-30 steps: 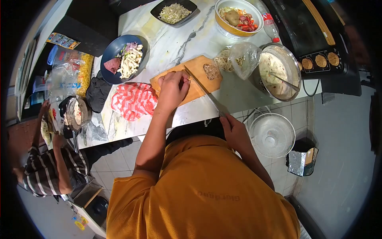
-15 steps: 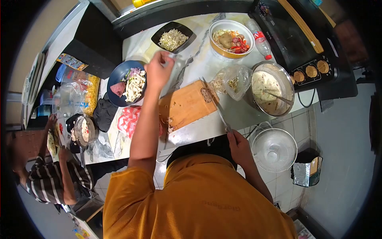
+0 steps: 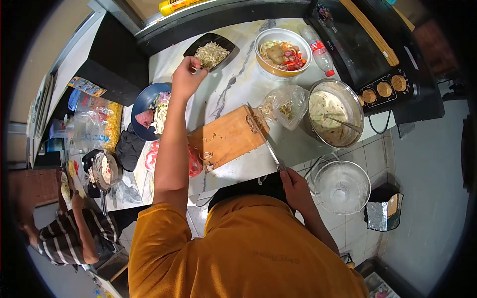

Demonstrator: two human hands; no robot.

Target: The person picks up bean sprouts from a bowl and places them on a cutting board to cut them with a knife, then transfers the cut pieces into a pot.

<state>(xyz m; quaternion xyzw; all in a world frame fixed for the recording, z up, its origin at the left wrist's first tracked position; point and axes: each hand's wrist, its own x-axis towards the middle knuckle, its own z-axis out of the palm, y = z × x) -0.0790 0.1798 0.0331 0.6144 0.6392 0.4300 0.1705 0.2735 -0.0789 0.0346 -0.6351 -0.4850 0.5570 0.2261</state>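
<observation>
My left hand (image 3: 187, 79) reaches to the near edge of a black square bowl (image 3: 230, 47) of bean sprouts (image 3: 211, 53). Its thumb and fingertips are pinched together; what they hold, if anything, I cannot make out. In my right hand (image 3: 296, 189) is the handle of a long knife (image 3: 272, 152), whose blade lies slanted across the right end of the wooden cutting board (image 3: 223, 141). Small scraps and a brown piece (image 3: 252, 124) rest on the board. Left of my forearm, a dark blue plate (image 3: 140, 130) carries pale strips, chopped onion and a pinkish lump.
Behind the board stand a clear bag (image 3: 289, 104) of sprouts, a white bowl (image 3: 262, 62) of vegetables, a plastic bottle (image 3: 318, 49) and a steel pot (image 3: 325, 136) with batter and a spoon. A black oven (image 3: 382, 64) borders the right. Another person (image 3: 74, 233) works at left.
My left hand has moved away from above the blue plate to the edge of the sprout bowl. The knife stays in my right hand, still across the board.
</observation>
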